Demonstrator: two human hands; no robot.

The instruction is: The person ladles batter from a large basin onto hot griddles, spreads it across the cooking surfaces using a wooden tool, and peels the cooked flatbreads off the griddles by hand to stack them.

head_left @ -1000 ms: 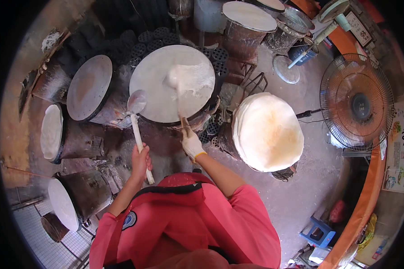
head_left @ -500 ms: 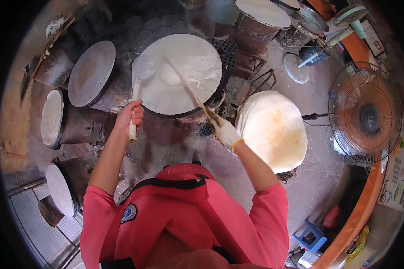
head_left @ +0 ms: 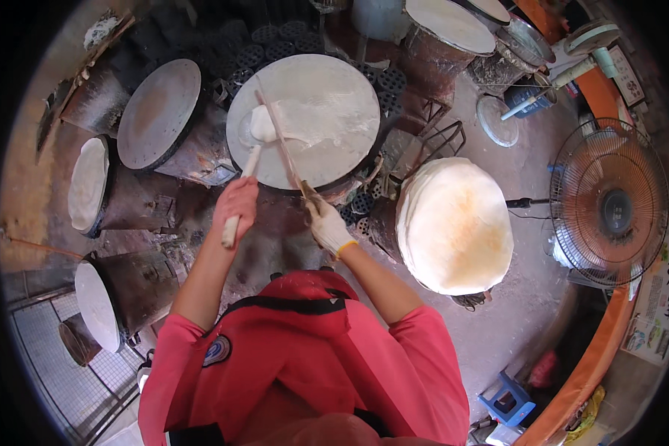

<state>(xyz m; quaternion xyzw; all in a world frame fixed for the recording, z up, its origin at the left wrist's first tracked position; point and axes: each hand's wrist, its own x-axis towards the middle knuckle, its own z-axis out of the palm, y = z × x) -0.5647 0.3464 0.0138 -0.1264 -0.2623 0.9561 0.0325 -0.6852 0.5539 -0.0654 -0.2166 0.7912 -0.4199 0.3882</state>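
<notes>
A wide round griddle [head_left: 349,85] stands ahead of me, smeared with pale batter. My left hand [head_left: 236,204] is bare and wrapped round the pale wooden handle of a scoop [head_left: 252,160]. The scoop's rounded head is at the griddle's left side, against a white lump of batter or wet dough [head_left: 263,123]. My right hand [head_left: 327,224], in a white work glove, grips the near end of a long thin scraper [head_left: 282,141]. Its blade slants across the griddle, close along the lump's right side. Whether the blade touches the surface, I cannot tell.
A stack of large thin pancakes [head_left: 453,223] stands right of my right hand. Several drum stoves with round tops, including a griddle [head_left: 160,111], line the left. A standing fan [head_left: 609,201] is at the far right. Behind the griddle are dark perforated coal briquettes [head_left: 280,50].
The scraper has swung left across the griddle, and my right hand has moved left. The white lump now sits further left, against the scoop. My left hand has shifted slightly right.
</notes>
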